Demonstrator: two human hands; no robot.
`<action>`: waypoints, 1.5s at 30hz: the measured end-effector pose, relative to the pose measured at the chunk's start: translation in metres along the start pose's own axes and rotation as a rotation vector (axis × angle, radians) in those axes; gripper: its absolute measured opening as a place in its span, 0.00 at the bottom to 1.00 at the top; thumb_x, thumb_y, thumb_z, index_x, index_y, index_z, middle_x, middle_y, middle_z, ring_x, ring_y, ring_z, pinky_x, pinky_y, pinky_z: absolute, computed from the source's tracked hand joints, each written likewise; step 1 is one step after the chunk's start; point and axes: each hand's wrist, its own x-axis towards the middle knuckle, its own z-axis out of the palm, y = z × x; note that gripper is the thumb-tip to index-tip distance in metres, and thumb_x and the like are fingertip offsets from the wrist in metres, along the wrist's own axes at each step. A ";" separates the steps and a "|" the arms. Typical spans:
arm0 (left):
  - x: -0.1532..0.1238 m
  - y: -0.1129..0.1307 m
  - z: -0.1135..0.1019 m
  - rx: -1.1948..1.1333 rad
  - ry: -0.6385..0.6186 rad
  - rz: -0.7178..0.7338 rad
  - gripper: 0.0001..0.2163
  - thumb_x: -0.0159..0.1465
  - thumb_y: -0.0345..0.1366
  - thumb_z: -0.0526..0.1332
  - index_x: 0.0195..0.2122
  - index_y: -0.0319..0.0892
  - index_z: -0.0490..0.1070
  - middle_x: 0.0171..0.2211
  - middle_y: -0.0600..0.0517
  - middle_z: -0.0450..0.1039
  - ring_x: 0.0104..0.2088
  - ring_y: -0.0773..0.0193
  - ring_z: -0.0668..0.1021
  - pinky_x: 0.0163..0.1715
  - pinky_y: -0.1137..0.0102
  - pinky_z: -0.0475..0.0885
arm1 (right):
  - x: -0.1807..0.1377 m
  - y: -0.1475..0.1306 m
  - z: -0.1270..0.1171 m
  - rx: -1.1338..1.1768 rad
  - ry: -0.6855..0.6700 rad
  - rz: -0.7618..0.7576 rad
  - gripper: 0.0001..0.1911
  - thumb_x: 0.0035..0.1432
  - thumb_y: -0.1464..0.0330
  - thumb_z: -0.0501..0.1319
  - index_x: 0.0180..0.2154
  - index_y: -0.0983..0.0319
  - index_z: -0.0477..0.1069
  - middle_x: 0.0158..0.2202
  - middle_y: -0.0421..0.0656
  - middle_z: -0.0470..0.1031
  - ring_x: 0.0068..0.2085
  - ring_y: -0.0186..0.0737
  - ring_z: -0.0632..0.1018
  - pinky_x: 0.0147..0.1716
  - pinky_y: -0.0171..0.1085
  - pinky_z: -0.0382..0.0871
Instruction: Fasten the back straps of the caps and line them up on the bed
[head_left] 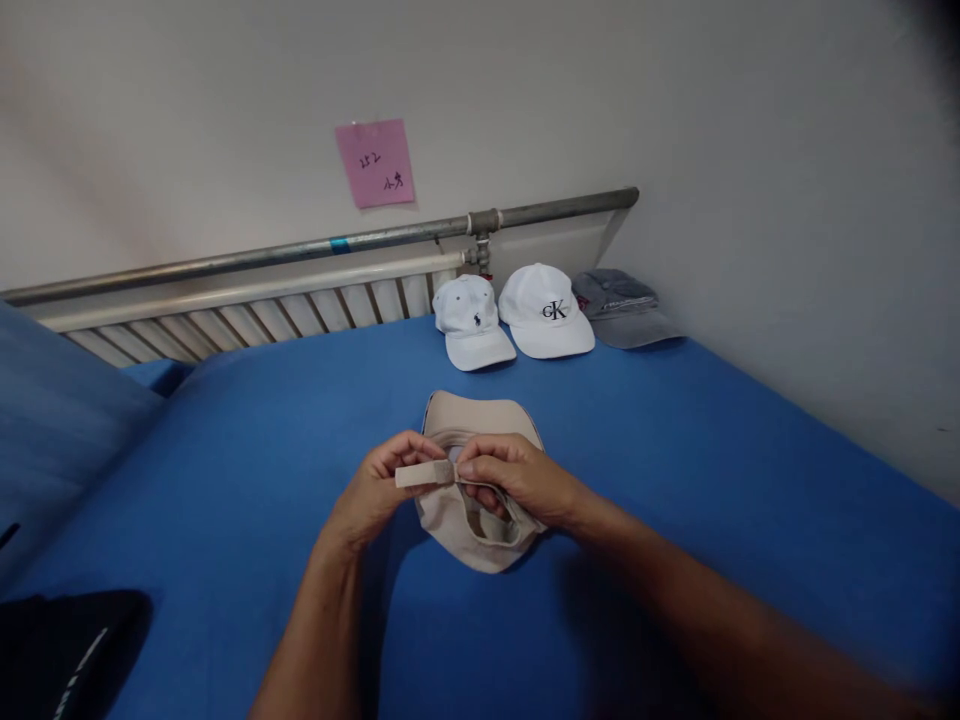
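A beige baseball cap [480, 412] lies on the blue-covered surface, its brim pointing away from me and its back opening facing me. At its back, the adjustment strap [420, 474] sticks out to the left, with a rougher greyish-brown patch near its middle. My left hand [379, 490] is closed on the strap from behind, its fingers partly hidden by it. My right hand [517, 475] pinches the strap where it meets the cap, thumb on top, with some fingers reaching into the back opening.
Along the back stand a white cap with a small dark emblem [469, 315], a white cap with CK letters [546, 312] and a grey cap [622, 308]. Behind them run a radiator [300, 305] and a metal pipe [247, 262]. A black item [67, 650] lies at the lower left.
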 end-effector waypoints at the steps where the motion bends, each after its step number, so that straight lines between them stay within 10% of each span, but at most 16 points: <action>1: 0.001 -0.001 0.000 -0.001 -0.004 0.007 0.09 0.50 0.31 0.71 0.32 0.42 0.76 0.28 0.53 0.76 0.28 0.68 0.74 0.29 0.75 0.66 | 0.000 0.000 0.001 0.003 -0.004 0.000 0.06 0.49 0.67 0.61 0.25 0.64 0.69 0.18 0.35 0.67 0.16 0.25 0.64 0.13 0.26 0.56; 34: 0.002 -0.003 0.003 0.048 0.034 0.011 0.08 0.51 0.28 0.70 0.32 0.44 0.76 0.28 0.56 0.77 0.28 0.71 0.75 0.31 0.78 0.66 | -0.004 -0.001 0.005 -0.055 0.033 -0.047 0.08 0.53 0.67 0.59 0.25 0.63 0.66 0.16 0.33 0.63 0.15 0.24 0.62 0.13 0.26 0.54; 45: -0.003 0.010 0.004 -0.140 -0.041 -0.024 0.17 0.61 0.48 0.60 0.33 0.38 0.78 0.30 0.49 0.76 0.32 0.65 0.74 0.34 0.73 0.67 | -0.005 -0.006 -0.002 -0.095 -0.041 -0.023 0.12 0.53 0.60 0.63 0.27 0.63 0.68 0.13 0.29 0.57 0.12 0.22 0.53 0.10 0.27 0.42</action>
